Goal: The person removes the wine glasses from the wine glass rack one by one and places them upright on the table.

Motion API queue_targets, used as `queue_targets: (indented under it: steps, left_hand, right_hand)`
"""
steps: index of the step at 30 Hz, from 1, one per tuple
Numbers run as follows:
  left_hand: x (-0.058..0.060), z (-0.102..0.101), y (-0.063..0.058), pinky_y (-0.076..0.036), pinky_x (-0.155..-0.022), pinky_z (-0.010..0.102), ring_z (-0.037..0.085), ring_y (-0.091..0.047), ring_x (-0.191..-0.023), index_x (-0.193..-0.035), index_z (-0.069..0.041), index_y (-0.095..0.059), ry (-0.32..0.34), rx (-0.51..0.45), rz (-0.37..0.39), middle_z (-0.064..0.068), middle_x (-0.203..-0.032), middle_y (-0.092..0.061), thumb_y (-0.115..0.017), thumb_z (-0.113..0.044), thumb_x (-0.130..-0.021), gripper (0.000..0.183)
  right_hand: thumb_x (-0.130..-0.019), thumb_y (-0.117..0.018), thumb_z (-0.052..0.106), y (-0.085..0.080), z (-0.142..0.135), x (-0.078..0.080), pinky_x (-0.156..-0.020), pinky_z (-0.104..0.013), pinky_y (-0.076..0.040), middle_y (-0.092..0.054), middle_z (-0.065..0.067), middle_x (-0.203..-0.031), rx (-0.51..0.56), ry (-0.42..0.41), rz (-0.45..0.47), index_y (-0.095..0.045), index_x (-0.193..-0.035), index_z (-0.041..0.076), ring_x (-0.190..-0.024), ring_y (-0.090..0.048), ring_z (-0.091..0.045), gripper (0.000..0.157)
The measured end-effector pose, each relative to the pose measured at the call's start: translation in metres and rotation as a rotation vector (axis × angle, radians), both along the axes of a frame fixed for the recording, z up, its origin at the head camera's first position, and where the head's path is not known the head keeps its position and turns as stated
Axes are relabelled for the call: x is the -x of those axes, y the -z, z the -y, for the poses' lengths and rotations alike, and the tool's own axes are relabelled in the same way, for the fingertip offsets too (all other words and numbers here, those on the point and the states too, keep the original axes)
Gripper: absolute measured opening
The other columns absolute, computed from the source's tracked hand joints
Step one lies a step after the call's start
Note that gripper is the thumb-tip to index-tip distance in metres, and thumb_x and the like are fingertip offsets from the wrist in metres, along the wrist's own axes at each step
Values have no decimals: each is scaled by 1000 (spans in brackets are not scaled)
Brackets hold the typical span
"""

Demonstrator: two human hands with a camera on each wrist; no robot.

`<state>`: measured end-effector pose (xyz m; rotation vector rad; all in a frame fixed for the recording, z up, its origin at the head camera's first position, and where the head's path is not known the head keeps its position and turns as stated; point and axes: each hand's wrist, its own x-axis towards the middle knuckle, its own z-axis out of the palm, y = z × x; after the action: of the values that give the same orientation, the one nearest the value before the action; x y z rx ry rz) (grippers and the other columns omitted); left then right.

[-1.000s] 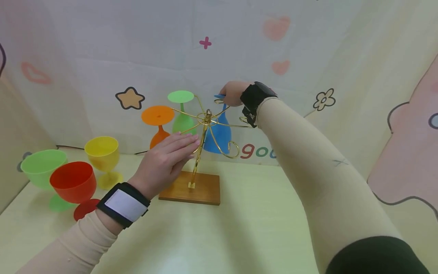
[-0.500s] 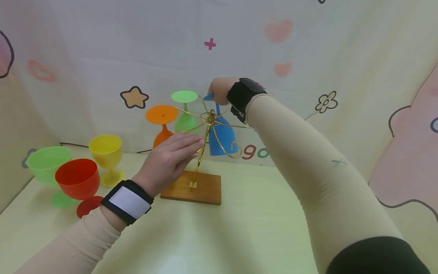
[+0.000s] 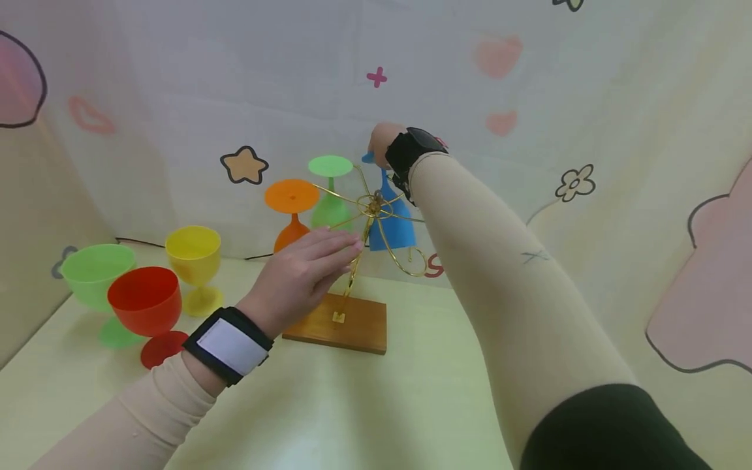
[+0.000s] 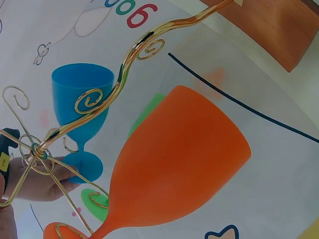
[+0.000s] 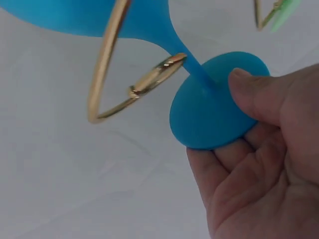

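Note:
My right hand (image 3: 383, 145) pinches the foot of an upside-down blue goblet (image 3: 392, 225) behind the gold rack (image 3: 376, 207). In the right wrist view, thumb and fingers grip the disc-shaped foot (image 5: 204, 119), and a gold hook (image 5: 157, 77) lies by the stem. My left hand (image 3: 305, 267) lies at the rack's near side with straight fingers; whether it touches a rack arm cannot be made out. Orange (image 3: 290, 225) and light green (image 3: 331, 210) goblets hang upside down on the rack's left. The orange bowl fills much of the left wrist view.
The rack stands on a wooden base (image 3: 358, 326). At the table's left, a green goblet (image 3: 94, 281), a red goblet (image 3: 147, 303) and a yellow goblet (image 3: 192, 258) stand upright. A printed cloth (image 3: 282, 78) hangs close behind the rack.
My right hand has moved left relative to the rack and slightly up, lifting and tilting the blue goblet. The head view has swung left. My left hand stays by the rack.

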<state>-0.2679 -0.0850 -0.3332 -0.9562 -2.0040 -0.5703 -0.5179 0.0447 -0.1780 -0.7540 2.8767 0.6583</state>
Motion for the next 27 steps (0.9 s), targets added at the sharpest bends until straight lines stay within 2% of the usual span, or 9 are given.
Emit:
queue_targets:
  steps: [3,6,8,9,11,14,18,21,27]
  left_hand:
    - [0,-4,-1,-33,-110,36,22,-52,-126,-132,-8,-60,5,-2,-16,7,-129,-62,-73,-8,-86,48]
    - [-1,-6,0,-34,-109,37,23,-53,-124,-131,-7,-61,7,-6,-35,8,-128,-63,-74,-8,-85,48]
    - [-1,-7,0,-35,-109,37,22,-54,-123,-130,-6,-61,8,-5,-42,9,-127,-63,-74,-8,-84,48]
    - [-1,-8,0,-35,-109,37,22,-55,-123,-130,-6,-62,11,-4,-44,9,-126,-63,-75,-8,-84,48]
    - [0,-8,0,-35,-109,37,22,-55,-123,-130,-5,-62,13,-1,-47,9,-126,-64,-75,-7,-84,48]
    - [1,-7,0,-34,-110,37,22,-55,-123,-129,-5,-62,13,-2,-43,9,-126,-63,-75,-5,-83,48]
    - [3,-3,0,-34,-110,37,23,-54,-123,-129,-4,-62,19,1,-38,10,-127,-63,-75,-4,-83,48]
    - [4,0,2,-34,-110,38,24,-54,-124,-130,-4,-61,26,10,-31,10,-128,-62,-74,-5,-83,48]
    - [5,5,3,-35,-109,39,26,-54,-124,-131,-3,-60,37,5,-32,11,-128,-62,-74,-6,-84,48]
  right_hand:
    - [-86,-51,5,29,-18,76,-57,-27,-37,-62,-7,-109,-6,7,-60,-70,-114,10,-76,-40,-20,34]
    - [-85,-56,13,58,-40,155,-62,-26,-44,-58,-7,-133,-28,28,-84,-61,-132,15,-90,-51,-19,48]
    - [-85,-58,15,66,-54,179,-64,-27,-46,-57,-8,-135,-36,54,-68,-62,-132,14,-93,-53,-21,47]
    - [-85,-58,16,65,-61,180,-67,-28,-47,-54,-8,-137,-48,79,-50,-60,-134,14,-97,-52,-21,49]
    - [-85,-59,14,55,-69,163,-69,-30,-48,-50,-8,-142,-54,128,-18,-55,-138,15,-100,-51,-23,54]
    - [-84,-56,7,28,-68,94,-71,-31,-46,-44,-9,-147,-69,168,-8,-49,-143,13,-104,-47,-24,60]
    - [-88,-47,-1,1,-62,5,-77,-31,-42,-45,-15,-145,-55,173,-5,-51,-138,2,-107,-45,-25,50]
    - [-90,-42,-3,-3,-66,-27,-74,-29,-38,-53,-18,-136,7,146,-29,-60,-125,-2,-96,-45,-25,40]
    - [-95,-35,0,-9,-83,-63,-81,-32,-39,-56,-17,-130,177,148,-50,-59,-129,0,-94,-43,-27,41]
